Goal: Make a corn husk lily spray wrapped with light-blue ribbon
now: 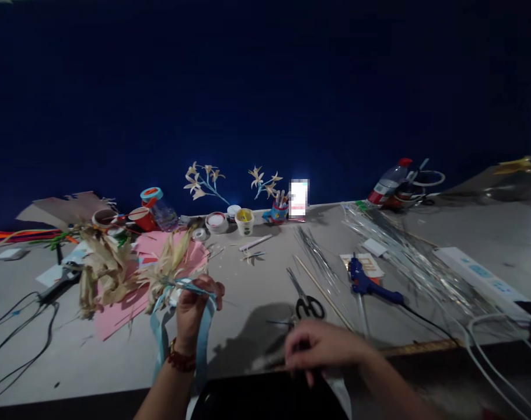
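My left hand (201, 296) is closed around light blue ribbon (206, 329), whose loops hang down on both sides of the wrist. A strip of it stretches left from the fingers, in front of dried corn husks (169, 262). Over the table's front edge, my right hand (311, 345) has its fingers curled and slightly blurred; what they hold, if anything, is hidden. Just beyond it lie scissors (310, 307) with black handles. A small dark tool (283, 322), too blurred to name, lies beside its fingers.
Pink paper (112, 318) lies under the husks. Made flowers (208, 178) stand at the back near paint tubs (244, 223). To the right are silvery wires (318, 256), a wooden stick (322, 290), a blue glue gun (370, 284) and a power strip (482, 280) with cables.
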`<state>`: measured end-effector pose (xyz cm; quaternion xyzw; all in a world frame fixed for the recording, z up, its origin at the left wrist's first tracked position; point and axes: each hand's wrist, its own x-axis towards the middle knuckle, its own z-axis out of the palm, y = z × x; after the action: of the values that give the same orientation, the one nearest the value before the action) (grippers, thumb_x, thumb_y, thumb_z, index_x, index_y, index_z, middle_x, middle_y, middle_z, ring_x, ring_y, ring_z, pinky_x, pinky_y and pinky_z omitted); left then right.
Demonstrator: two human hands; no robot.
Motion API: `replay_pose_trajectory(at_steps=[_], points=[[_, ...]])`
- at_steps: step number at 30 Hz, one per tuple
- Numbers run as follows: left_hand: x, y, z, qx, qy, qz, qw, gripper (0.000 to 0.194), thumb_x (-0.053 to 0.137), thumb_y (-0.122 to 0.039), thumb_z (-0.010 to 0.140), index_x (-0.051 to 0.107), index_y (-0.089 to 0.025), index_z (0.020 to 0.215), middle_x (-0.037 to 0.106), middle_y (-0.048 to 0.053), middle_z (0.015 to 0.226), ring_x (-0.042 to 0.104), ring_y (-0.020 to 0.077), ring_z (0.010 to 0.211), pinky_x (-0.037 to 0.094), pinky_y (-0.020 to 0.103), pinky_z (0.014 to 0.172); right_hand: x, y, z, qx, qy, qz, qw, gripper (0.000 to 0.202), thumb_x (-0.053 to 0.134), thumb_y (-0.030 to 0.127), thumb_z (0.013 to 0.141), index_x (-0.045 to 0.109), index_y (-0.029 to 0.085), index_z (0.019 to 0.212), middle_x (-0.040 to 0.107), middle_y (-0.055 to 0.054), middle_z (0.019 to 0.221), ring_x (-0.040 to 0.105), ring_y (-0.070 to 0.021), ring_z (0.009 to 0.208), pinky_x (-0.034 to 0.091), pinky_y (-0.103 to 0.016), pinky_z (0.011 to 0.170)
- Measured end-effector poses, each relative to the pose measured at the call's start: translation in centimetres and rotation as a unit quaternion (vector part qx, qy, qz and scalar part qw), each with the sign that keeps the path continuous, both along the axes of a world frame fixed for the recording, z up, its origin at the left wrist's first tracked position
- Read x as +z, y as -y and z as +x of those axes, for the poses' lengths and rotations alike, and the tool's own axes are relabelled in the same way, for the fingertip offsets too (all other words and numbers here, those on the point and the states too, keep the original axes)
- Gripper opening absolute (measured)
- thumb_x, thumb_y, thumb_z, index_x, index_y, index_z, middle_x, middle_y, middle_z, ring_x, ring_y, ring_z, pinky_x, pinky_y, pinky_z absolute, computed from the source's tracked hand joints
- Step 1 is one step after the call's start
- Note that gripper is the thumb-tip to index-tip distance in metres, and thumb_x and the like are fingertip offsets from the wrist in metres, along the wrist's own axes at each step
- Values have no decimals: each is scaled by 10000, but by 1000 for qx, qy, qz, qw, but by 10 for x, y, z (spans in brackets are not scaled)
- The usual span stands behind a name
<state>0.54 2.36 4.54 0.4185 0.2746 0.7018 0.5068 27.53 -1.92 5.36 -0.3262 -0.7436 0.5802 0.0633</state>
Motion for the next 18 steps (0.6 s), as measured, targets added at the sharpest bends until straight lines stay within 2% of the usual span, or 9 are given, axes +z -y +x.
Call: replay_pose_trajectory(at_steps=[1, 2, 3, 5, 8, 11, 14, 18], points=[[-2, 1, 1, -13, 1, -2, 1000, 220, 798, -363, 695, 663, -189, 703, 578, -32, 663, 538, 93, 515, 502, 322, 671, 10, -11, 8, -58, 51, 70, 995, 200, 584, 337, 903, 727, 201, 871, 713, 10, 676, 664, -117, 532, 462, -183, 504], [-5, 3, 3, -25, 5, -4, 1000, 224, 795, -364, 699, 656, -189, 696, 572, -35, 651, 524, 86, 496, 497, 321, 668, 19, -24, 12, -112, 102, 169, 974, 179, 589, 304, 896, 727, 206, 840, 714, 1, 690, 669, -131, 592, 465, -201, 563], [-8, 4, 6, -39, 8, -8, 999, 231, 792, -369, 703, 649, -188, 688, 566, -37, 643, 513, 81, 484, 493, 319, 664, 25, -39, 11, -164, 152, 250, 942, 160, 593, 278, 887, 727, 209, 833, 728, -18, 750, 679, -155, 678, 467, -223, 616], [-14, 6, 14, -72, 8, -18, 997, 238, 784, -381, 712, 643, -191, 686, 559, -36, 638, 505, 81, 473, 489, 313, 643, 28, -72, 0, -217, 241, 337, 884, 168, 561, 246, 897, 723, 208, 873, 741, -48, 878, 684, -195, 819, 468, -259, 699], [-20, 11, 24, -100, -4, -37, 994, 209, 758, -393, 739, 661, -207, 740, 573, -21, 666, 502, 94, 469, 486, 305, 581, 13, -119, -31, -232, 267, 349, 868, 145, 576, 170, 876, 713, 158, 921, 718, -108, 1023, 665, -242, 963, 476, -294, 768], [-21, 15, 29, -97, -17, -47, 994, 231, 754, -419, 737, 662, -208, 758, 584, -13, 683, 498, 97, 456, 485, 302, 547, -7, -149, -58, -233, 272, 346, 867, 134, 590, 221, 909, 688, 131, 922, 691, -98, 1054, 653, -233, 971, 502, -344, 823], [-18, 17, 28, -90, -21, -51, 994, 254, 759, -437, 724, 657, -206, 750, 583, -14, 675, 515, 104, 462, 483, 298, 533, -17, -160, -69, -225, 260, 338, 876, 189, 588, 303, 931, 651, 141, 1008, 669, -67, 1085, 639, -201, 980, 509, -417, 883], [-15, 16, 24, -78, -19, -60, 995, 229, 749, -424, 739, 660, -215, 771, 599, -16, 694, 541, 109, 476, 480, 289, 529, -6, -154, -61, -226, 216, 313, 897, 56, 674, 181, 799, 690, 135, 827, 718, -110, 963, 656, -253, 987, 492, -343, 842]])
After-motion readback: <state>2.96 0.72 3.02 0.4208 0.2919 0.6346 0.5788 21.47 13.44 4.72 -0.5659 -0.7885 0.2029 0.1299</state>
